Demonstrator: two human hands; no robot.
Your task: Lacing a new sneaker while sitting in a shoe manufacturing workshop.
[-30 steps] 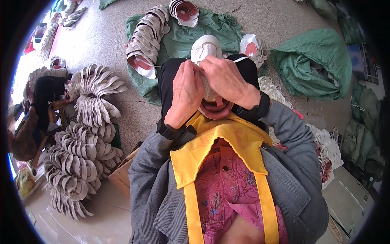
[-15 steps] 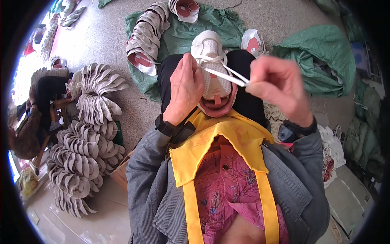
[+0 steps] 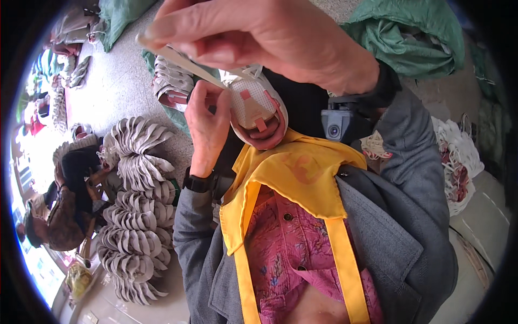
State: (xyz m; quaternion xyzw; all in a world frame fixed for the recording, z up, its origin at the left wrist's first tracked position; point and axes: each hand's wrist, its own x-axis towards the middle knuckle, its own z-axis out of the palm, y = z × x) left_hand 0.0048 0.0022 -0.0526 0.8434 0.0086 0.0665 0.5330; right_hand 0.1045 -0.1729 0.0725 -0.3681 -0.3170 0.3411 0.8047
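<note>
A white mesh shoe [image 3: 252,102] with pink trim and a pink heel opening rests between my knees, its toe pointing away from me. My right hand [image 3: 259,40] is raised high, large in view across the top and partly over the shoe's toe. Its thumb and fingers pinch a white shoelace [image 3: 195,68], which slants taut down toward the shoe's tongue. My left hand [image 3: 208,129] is at the shoe's left side, fingers curled and closed near the lace. Whatever lies between those fingertips is hidden.
Stacks of grey-white curved shoe pieces [image 3: 135,227] stand on the left. A row of shoe uppers [image 3: 172,81] lies beyond my left hand. A green sack [image 3: 404,38] sits far right; white-corded bundles [image 3: 458,162] lie nearer. A yellow apron [image 3: 291,167] covers my lap.
My right hand has swung up and to the left, drawing the shoelace with it. My left hand stays beside the shoe. The whole view has shifted and turned slightly.
</note>
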